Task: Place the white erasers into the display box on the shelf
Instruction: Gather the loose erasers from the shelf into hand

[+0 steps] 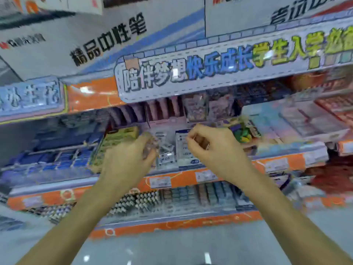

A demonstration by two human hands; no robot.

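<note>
The frame is blurred by motion. A white and blue display box [184, 150] stands on the middle shelf [229, 169], between my two hands. Small white erasers [165, 150] lie in a heap just left of it, some with blue print. My left hand [131, 155] reaches to the left edge of that heap, fingers curled at the erasers; what it holds is too blurred to tell. My right hand [206, 142] hovers in front of the box's upper right, fingers bent inward with nothing clearly in them.
A green patterned box [118, 142] stands left of my left hand. A pack with green and yellow items [242, 131] sits right of the box. Rows of pens [172, 199] fill the lower shelf. Large cartons [95, 35] rest on top.
</note>
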